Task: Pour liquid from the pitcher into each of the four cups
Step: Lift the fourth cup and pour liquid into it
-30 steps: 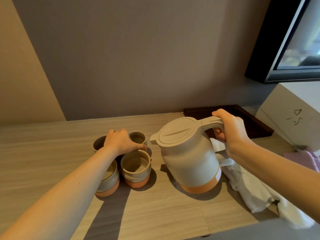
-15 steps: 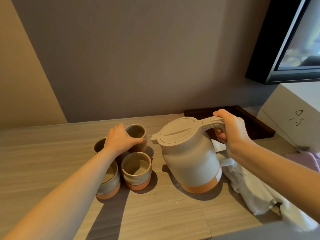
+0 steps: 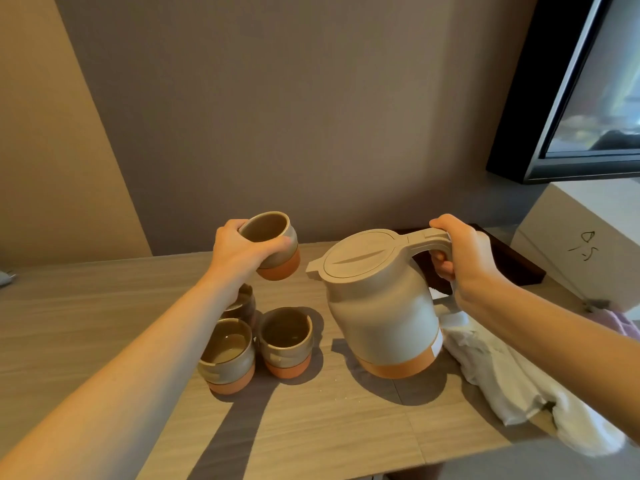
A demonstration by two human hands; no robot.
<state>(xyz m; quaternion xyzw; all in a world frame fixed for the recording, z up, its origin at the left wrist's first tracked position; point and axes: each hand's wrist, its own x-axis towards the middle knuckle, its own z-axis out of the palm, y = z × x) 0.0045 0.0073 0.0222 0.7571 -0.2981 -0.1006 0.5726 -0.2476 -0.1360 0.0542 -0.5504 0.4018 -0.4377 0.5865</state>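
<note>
A beige pitcher (image 3: 381, 306) with an orange base and a closed lid stands on the wooden table (image 3: 86, 323), spout pointing left. My right hand (image 3: 464, 258) grips its handle. My left hand (image 3: 239, 249) holds one grey-and-orange cup (image 3: 277, 244) in the air, tilted toward the spout, just left of it. Below it stand three more cups: a front left cup (image 3: 228, 355) with some liquid inside, a front right cup (image 3: 285, 341), and a back cup (image 3: 242, 303) mostly hidden behind my left forearm.
A crumpled white cloth (image 3: 512, 382) lies right of the pitcher. A dark tray (image 3: 512, 265) sits behind my right hand, a white box (image 3: 588, 244) at the far right, and a black-framed screen (image 3: 571, 91) hangs above it. The table's front edge runs near the bottom right.
My left hand closed on the back right cup and lifted it off the table up to spout height. The pitcher stays on the table with my right hand on its handle.
</note>
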